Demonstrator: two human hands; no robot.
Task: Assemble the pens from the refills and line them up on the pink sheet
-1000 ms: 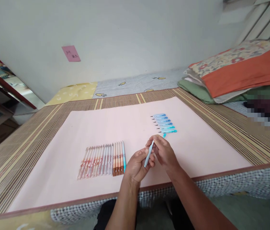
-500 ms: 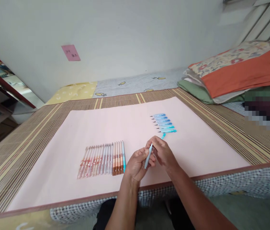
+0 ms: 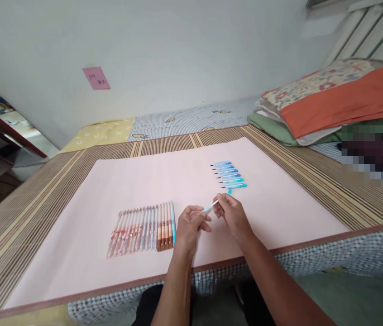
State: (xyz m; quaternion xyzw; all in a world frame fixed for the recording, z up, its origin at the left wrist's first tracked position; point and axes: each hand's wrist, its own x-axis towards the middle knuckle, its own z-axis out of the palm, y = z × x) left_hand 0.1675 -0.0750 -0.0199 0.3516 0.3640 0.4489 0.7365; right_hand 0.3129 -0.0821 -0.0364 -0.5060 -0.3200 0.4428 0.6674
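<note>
Between my two hands is a slim white and pale-blue pen [image 3: 211, 206], tilted up to the right. My left hand [image 3: 189, 224] has its fingers closed on the lower left end. The fingertips of my right hand [image 3: 232, 212] pinch the upper right end. Just behind my right fingers lies a small turquoise piece [image 3: 230, 191], partly hidden. Beyond it, a column of blue and turquoise pen pieces [image 3: 227, 174] with thin dark tips lies on the pink sheet [image 3: 76, 217]. Left of my left hand, a tight row of pens [image 3: 140, 228] runs from clear pink ones to brown and one light-blue one.
The sheet lies on a striped bamboo mat [image 3: 42, 199] over a checked cloth [image 3: 296, 258]. Folded bedding [image 3: 341, 108] is stacked at the back right. A pink note [image 3: 96, 78] is stuck on the wall behind.
The pen has turned from nearly upright to a flatter slant, and my left hand has shifted slightly left, away from my right. The laid-out pens keep their arrangement; the view shifts slightly.
</note>
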